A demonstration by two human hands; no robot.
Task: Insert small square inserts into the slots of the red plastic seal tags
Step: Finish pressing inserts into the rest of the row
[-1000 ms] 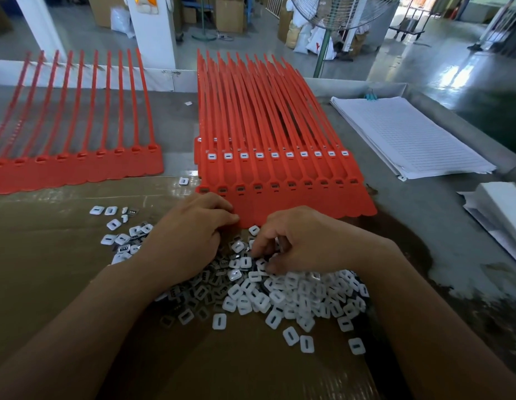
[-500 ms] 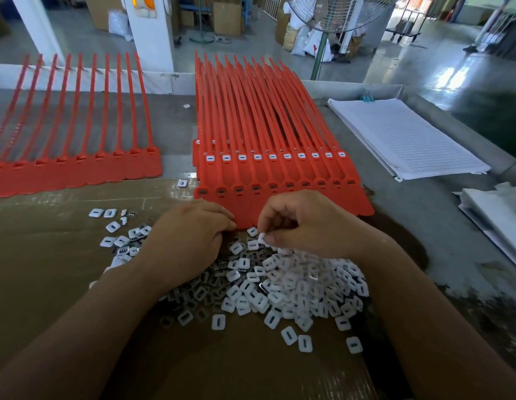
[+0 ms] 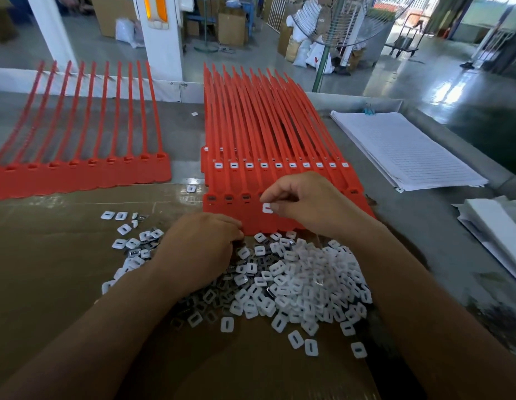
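Note:
A stack of red seal tags [image 3: 259, 140] lies ahead of me, straps pointing away. The upper row of heads carries white inserts [image 3: 264, 165]; the nearest row [image 3: 229, 199] shows dark empty slots. My right hand [image 3: 305, 202] hovers over that nearest row and pinches one white square insert [image 3: 267, 208] at its fingertips. My left hand [image 3: 200, 246] rests with curled fingers at the near edge of the red tags, beside a heap of white inserts [image 3: 294, 281] on brown cardboard; whether it holds anything is hidden.
A second set of red tags [image 3: 86, 171] without inserts lies at the left. A pad of lined paper [image 3: 406, 151] sits at the right, white sheets [image 3: 496, 226] beyond it. A few loose inserts [image 3: 127, 226] are scattered left of the heap.
My right hand rose out of the insert heap with one white insert and moved forward over the nearest row of red tag heads. My left hand stayed put.

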